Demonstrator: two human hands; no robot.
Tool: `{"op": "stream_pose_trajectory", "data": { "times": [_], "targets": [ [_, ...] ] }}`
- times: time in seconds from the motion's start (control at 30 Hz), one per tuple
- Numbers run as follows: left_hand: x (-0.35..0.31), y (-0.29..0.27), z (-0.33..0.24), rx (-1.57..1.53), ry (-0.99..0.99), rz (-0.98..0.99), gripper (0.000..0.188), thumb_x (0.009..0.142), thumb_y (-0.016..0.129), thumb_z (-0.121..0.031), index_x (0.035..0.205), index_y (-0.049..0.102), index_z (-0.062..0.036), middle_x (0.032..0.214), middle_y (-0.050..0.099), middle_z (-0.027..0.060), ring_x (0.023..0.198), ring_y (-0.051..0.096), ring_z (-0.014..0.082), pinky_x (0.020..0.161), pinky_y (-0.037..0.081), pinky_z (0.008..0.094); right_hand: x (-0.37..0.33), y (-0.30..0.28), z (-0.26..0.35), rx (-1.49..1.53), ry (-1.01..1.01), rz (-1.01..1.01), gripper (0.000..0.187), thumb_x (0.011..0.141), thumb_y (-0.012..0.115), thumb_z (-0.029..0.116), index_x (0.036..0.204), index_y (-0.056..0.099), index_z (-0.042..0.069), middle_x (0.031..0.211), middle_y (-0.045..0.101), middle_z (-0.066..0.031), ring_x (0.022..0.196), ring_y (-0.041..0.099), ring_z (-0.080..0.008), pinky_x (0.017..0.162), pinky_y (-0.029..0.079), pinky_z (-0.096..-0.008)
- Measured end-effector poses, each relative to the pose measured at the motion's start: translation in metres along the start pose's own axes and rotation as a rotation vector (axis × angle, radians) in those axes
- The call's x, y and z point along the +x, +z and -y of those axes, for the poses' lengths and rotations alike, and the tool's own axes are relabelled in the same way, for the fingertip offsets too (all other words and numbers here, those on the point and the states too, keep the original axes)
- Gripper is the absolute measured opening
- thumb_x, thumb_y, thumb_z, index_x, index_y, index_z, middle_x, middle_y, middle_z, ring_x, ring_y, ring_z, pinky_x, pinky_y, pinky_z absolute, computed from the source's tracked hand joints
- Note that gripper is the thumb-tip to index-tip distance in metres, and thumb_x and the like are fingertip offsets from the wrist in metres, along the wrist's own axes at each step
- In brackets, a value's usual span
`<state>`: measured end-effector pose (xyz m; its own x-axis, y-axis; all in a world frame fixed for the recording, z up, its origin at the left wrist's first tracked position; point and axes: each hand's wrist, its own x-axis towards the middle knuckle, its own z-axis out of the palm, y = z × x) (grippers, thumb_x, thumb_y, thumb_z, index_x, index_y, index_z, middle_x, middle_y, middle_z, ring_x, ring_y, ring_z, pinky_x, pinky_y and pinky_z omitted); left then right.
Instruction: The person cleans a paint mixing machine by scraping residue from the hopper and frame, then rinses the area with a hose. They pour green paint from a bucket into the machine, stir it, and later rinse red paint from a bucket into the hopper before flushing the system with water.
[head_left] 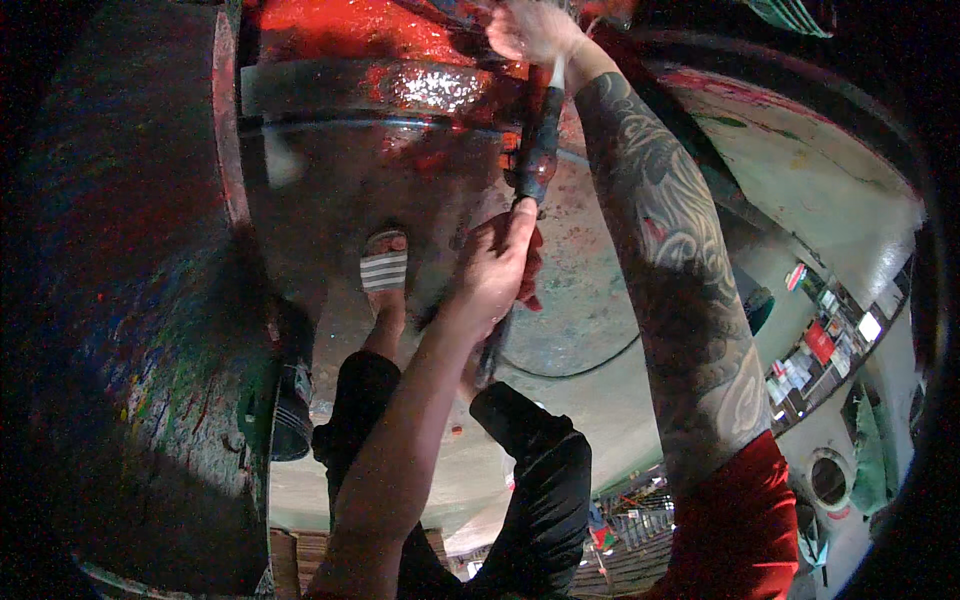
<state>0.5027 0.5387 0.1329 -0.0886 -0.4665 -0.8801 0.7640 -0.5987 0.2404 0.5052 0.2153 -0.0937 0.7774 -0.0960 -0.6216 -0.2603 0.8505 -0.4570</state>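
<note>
My right hand [530,30] is at the top of the view, closed around the upper end of a long tool [540,140] with a white neck and a dark, paint-caked body. The tool hangs down in front of a big round vessel [400,95] smeared with glossy red paint. My left hand [495,265] grips the tool's lower end, and a dark part [490,350] sticks out below the fist. My tattooed right forearm [670,260] runs up from a red sleeve.
My foot in a striped sandal [385,268] stands on the wet, stained floor [590,300]. A black cable [575,372] curves across it. A dark paint-splattered wall [130,300] fills the left. Shelves with coloured packages [815,345] are at the right.
</note>
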Motion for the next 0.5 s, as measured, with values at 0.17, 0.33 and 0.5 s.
{"op": "stream_pose_trajectory", "data": {
  "times": [0.17,0.33,0.5],
  "targets": [
    [-0.026,-0.015,-0.024,0.191,0.05,0.068,0.046,0.106,0.05,-0.046,0.084,0.057,-0.0069,0.062,0.053,0.0013,0.05,0.051,0.0114,0.046,0.047,0.0326,0.003,0.003,0.005,-0.7,0.126,-0.211,0.03,0.105,0.045,0.028,0.11,0.067,0.008,0.09,0.07,-0.0054,0.085,0.069,-0.0196,0.064,0.052,-0.0301],
    [-0.063,-0.036,-0.063,0.62,0.228,0.005,0.045,0.107,0.045,-0.045,0.091,0.059,-0.0051,0.064,0.055,0.0036,0.056,0.055,0.0164,0.055,0.044,0.0368,0.031,-0.015,-0.009,-1.603,0.223,-0.389,0.032,0.106,0.044,0.029,0.104,0.067,0.007,0.085,0.068,-0.0068,0.078,0.066,-0.0193,0.06,0.05,-0.031],
    [-0.114,-0.058,-0.106,0.678,-0.077,0.165,0.042,0.108,0.045,-0.041,0.101,0.06,-0.0017,0.07,0.059,0.0091,0.06,0.062,0.021,0.058,0.052,0.038,0.064,-0.026,-0.01,-1.811,0.279,-0.504,0.031,0.106,0.045,0.029,0.102,0.067,0.007,0.082,0.067,-0.0064,0.075,0.066,-0.0193,0.058,0.049,-0.031]
  ]
}}
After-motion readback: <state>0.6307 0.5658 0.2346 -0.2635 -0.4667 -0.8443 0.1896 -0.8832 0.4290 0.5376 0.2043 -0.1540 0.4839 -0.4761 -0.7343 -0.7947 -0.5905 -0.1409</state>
